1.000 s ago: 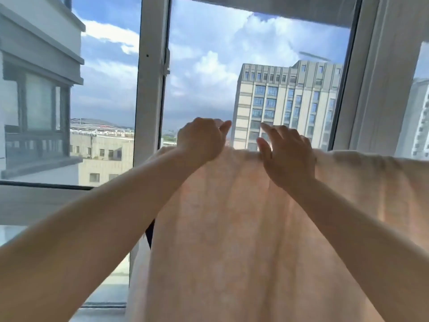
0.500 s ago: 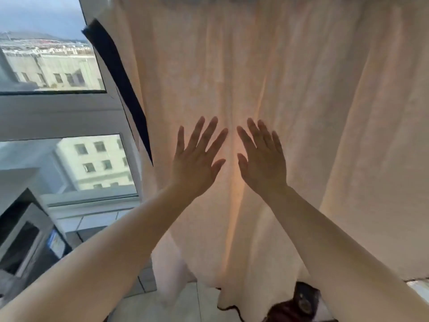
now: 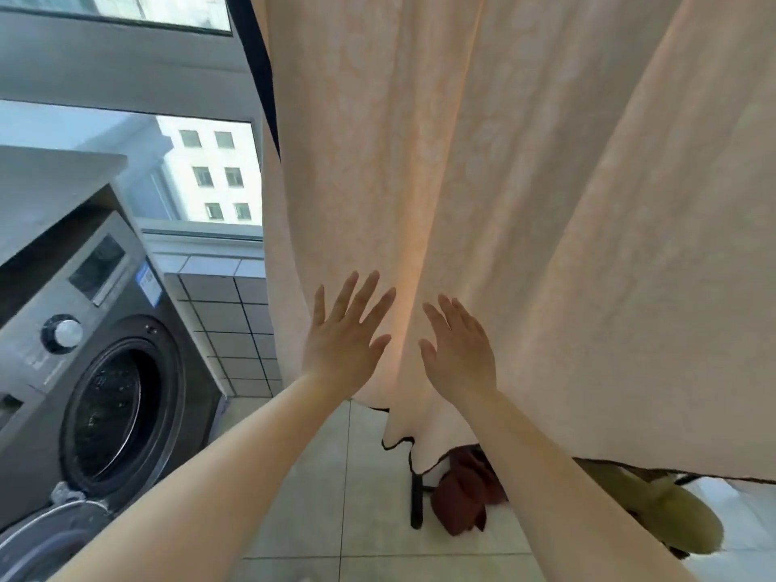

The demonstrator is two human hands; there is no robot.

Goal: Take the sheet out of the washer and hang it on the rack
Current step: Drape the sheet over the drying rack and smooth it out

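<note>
The peach patterned sheet [image 3: 525, 195] hangs in long folds from above, its dark-edged hem just clear of the tiled floor [image 3: 336, 497]; the rack itself is out of view. Both hands lie flat against the cloth near its lower part, fingers straight and spread, holding nothing: left hand [image 3: 342, 342], right hand [image 3: 460, 354]. This looks like the smoothing step, with hanging nearly done. Next probably calls for sweeping the 2 palms outward to flatten the central fold. The front-loading washer [image 3: 96, 371] stands to the left, door open.
</note>
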